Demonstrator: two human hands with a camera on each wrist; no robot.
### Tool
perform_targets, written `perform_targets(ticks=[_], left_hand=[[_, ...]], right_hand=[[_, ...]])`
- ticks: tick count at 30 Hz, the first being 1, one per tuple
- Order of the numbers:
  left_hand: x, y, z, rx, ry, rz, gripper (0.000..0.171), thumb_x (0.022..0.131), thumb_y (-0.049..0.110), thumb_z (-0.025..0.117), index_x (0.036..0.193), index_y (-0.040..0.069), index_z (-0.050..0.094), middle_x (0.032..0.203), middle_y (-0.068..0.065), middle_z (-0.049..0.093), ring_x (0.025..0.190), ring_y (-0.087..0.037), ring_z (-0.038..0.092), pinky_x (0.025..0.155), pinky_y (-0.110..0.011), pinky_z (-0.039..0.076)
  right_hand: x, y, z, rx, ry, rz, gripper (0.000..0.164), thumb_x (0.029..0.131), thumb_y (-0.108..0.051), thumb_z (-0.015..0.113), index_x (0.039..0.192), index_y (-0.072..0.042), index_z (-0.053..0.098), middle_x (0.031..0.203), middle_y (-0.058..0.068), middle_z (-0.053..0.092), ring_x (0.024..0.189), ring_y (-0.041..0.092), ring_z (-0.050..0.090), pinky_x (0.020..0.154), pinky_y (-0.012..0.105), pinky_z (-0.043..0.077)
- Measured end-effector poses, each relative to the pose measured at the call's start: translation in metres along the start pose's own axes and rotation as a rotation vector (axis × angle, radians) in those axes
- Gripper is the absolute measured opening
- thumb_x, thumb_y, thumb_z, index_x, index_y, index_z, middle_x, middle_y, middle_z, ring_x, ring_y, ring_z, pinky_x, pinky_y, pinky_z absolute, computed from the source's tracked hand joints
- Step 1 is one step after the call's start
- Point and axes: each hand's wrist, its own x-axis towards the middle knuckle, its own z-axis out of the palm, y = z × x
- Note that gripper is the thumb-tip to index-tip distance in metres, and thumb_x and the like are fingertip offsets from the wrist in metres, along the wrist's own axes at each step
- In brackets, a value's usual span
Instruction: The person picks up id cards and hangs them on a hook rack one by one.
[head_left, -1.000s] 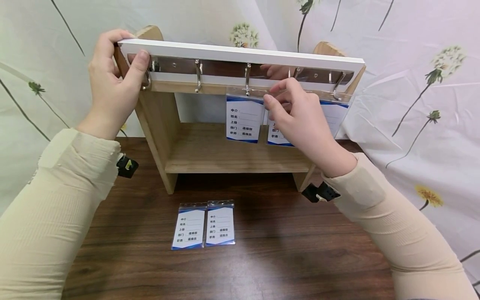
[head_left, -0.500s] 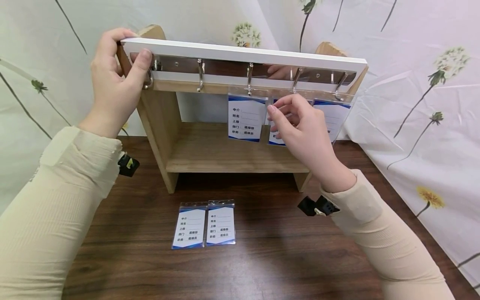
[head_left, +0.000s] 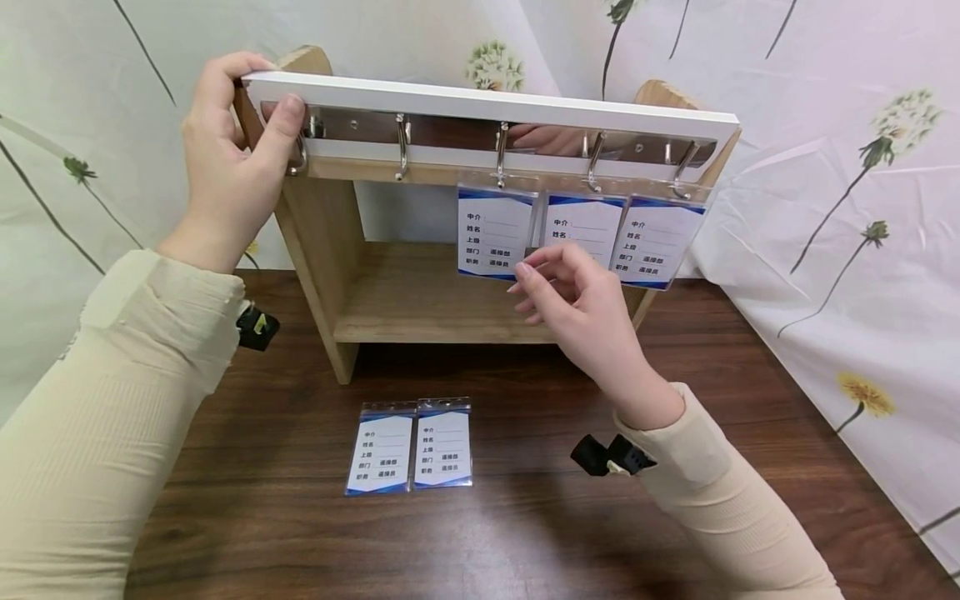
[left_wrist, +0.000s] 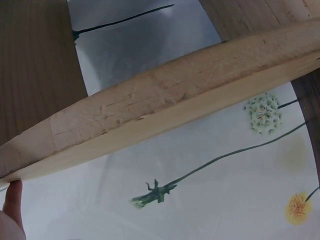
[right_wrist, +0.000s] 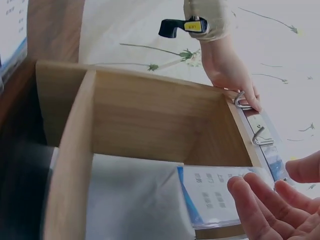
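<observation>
My left hand (head_left: 232,167) grips the left end of the white hook rail (head_left: 480,93) on a wooden shelf (head_left: 442,312), thumb on its metal strip. Three clear-sleeved ID badges hang from the rail: a left one (head_left: 491,225), a middle one (head_left: 585,221) and a right one (head_left: 660,237). My right hand (head_left: 581,317), fingers loosely bent and holding nothing, is in front of the left and middle badges, covering part of the middle one. In the right wrist view, its fingers (right_wrist: 242,197) overlap a hanging badge (right_wrist: 207,187).
Two more ID badges lie side by side on the dark wood table, a left badge (head_left: 381,450) and a right badge (head_left: 443,450). The rail's two leftmost hooks, including one hook (head_left: 402,150), carry no badge. A flower-print cloth (head_left: 810,192) hangs behind.
My right hand has come down from the middle badge's top edge and moved slightly left, uncovering more of the middle and right badges. The left hand keeps its grip on the rail.
</observation>
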Motion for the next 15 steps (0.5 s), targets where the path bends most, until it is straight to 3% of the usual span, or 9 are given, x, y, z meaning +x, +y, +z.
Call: perform_targets(ticks=[5, 10, 15], left_hand=[[0.000, 0.001, 0.000, 0.009, 0.007, -0.009, 0.021, 0.095, 0.020, 0.060, 0.115, 0.024, 0.060, 0.110, 0.019, 0.054, 0.096, -0.006, 0.054, 0.065, -0.014, 0.043], [0.000, 0.000, -0.001, -0.002, 0.002, -0.003, 0.021, 0.095, 0.021, 0.060, 0.116, 0.025, 0.060, 0.110, 0.019, 0.054, 0.096, -0.006, 0.054, 0.065, -0.015, 0.043], [0.001, -0.003, -0.002, 0.006, -0.013, 0.029, 0.022, 0.096, 0.022, 0.059, 0.119, 0.023, 0.059, 0.111, 0.020, 0.053, 0.097, -0.006, 0.054, 0.066, -0.015, 0.044]], right_hand=[[-0.005, 0.007, 0.007, 0.046, -0.022, 0.047, 0.015, 0.099, -0.016, 0.060, 0.106, -0.003, 0.062, 0.094, 0.017, 0.072, 0.075, 0.017, 0.071, 0.068, 0.041, 0.061], [-0.010, 0.015, 0.013, 0.098, -0.038, 0.101, 0.016, 0.099, -0.014, 0.060, 0.105, 0.000, 0.062, 0.095, 0.021, 0.071, 0.078, 0.024, 0.071, 0.066, 0.033, 0.061], [-0.014, 0.023, 0.020, 0.127, -0.058, 0.154, 0.018, 0.099, -0.015, 0.060, 0.107, 0.000, 0.063, 0.096, 0.020, 0.072, 0.077, 0.021, 0.071, 0.066, 0.032, 0.060]])
